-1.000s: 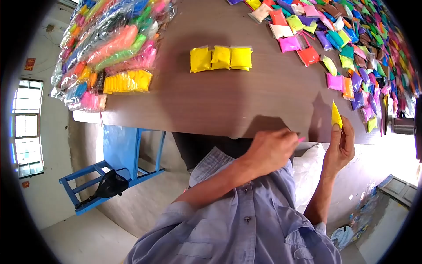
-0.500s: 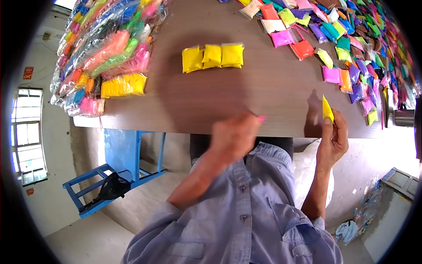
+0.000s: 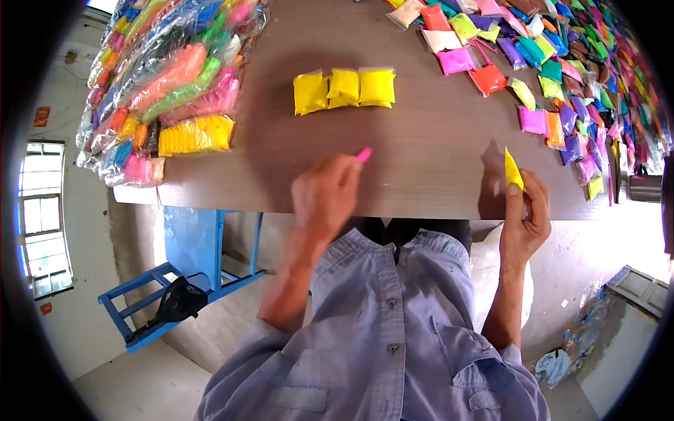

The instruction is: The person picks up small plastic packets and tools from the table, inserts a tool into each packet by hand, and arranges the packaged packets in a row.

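Left hand point(image 3: 325, 195) has swung leftward over the desk point(image 3: 435, 175) since a second ago, now nearer the row of yellow packets point(image 3: 344, 88); fingertips pinch a small pink item point(image 3: 364, 155), kind unclear. Right hand point(image 3: 526, 216) by the desk's near edge, thumb and fingers pinching a single yellow packet point(image 3: 513, 170), narrow corner up. Multicoloured packets point(image 3: 551, 88) heaped beyond, to the right.

Grey-blue shirt point(image 3: 358, 351), buttons point(image 3: 393, 349), flapped pockets point(image 3: 298, 398)

Black item point(image 3: 182, 299) on a blue chair point(image 3: 188, 242)
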